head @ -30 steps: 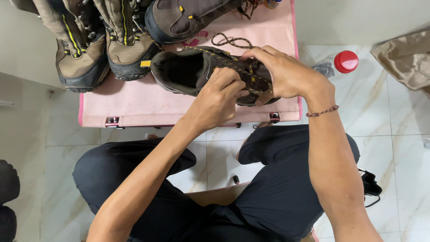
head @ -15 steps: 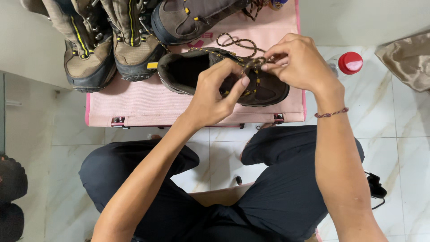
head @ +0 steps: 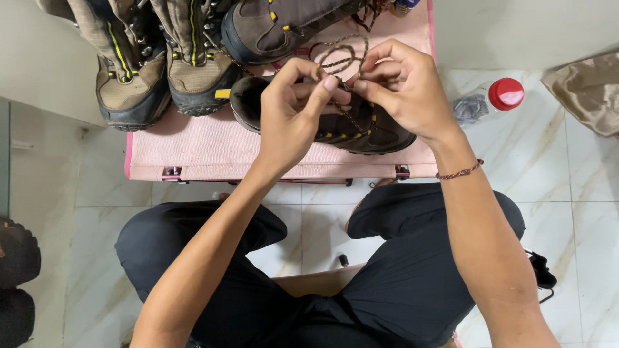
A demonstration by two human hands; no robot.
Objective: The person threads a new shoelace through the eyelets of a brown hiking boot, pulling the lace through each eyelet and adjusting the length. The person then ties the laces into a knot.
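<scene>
Both hands rose, lace looping above sideways shoe.

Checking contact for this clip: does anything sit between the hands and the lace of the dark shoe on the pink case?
Nothing visible does. The left hand and right hand both pinch the lace directly above the dark shoe. The other boots stand behind and to the left, clear of the hands.

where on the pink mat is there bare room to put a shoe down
A bare strip runs along the front of the pink mat, from its left corner below the two tan boots toward the dark shoe. The back is crowded with boots, and the left hand and right hand hold the lace over the shoe.
</scene>
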